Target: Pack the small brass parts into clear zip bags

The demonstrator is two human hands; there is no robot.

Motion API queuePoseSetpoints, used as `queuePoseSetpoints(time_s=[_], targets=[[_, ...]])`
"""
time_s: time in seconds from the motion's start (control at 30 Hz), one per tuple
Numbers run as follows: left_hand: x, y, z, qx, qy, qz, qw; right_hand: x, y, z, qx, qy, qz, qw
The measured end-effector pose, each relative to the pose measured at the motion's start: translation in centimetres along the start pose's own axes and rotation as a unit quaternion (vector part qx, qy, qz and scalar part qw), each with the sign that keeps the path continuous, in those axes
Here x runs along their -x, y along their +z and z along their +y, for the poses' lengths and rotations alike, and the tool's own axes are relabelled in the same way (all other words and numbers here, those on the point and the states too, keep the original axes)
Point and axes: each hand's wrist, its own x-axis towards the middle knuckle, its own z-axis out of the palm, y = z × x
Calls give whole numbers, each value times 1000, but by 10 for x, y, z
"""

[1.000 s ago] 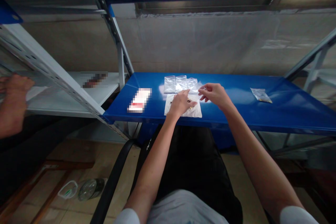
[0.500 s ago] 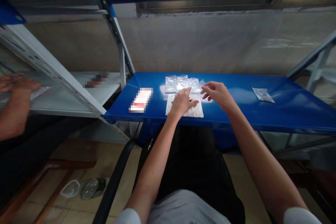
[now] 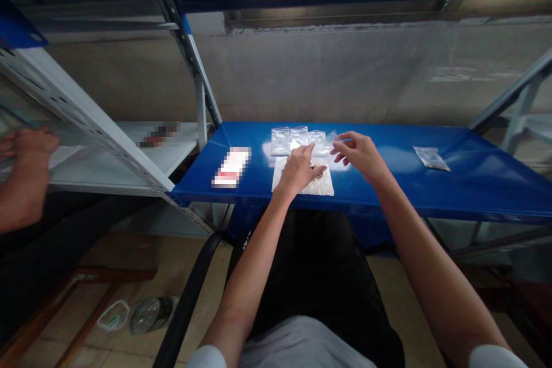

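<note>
The work in hand was at the middle of the table, over a white paper sheet (image 3: 324, 186) carrying small gold-coloured items (image 3: 317, 171), too small to identify. The person's left hand (image 3: 297, 171) was curved downward over the sheet, fingertips at those items; whether it gripped one could not be determined. The right hand (image 3: 360, 155) was half closed, thumb and fingers drawn together beside the edge of a clear plastic bag (image 3: 318, 142); whether it pinched the film could not be determined. That bag lay in a row of three, just beyond the sheet.

The blue steel table (image 3: 483, 195) also carried a pixelated white and red packet (image 3: 230, 167) and, well to the right, a separate small clear bag (image 3: 431, 158). White steel shelving (image 3: 86, 109) stood to the left, with a blurred object (image 3: 157, 134) on a white shelf (image 3: 107, 169). A second person's hand (image 3: 30, 149) rested at that shelf's far left. Behind stood a grey wall (image 3: 328, 75). On the tiled floor (image 3: 194, 276) lay a clear plastic container (image 3: 150, 315).
</note>
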Motion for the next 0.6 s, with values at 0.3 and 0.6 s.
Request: queuePoseSetpoints(time_s=[0.3, 0.6], targets=[[-35, -12, -23, 11, 114, -51, 992, -20, -2, 9, 15, -6, 12, 1000], [-91, 2, -42, -20, -38, 31, 999, -57, 32, 44, -156, 64, 186, 968]])
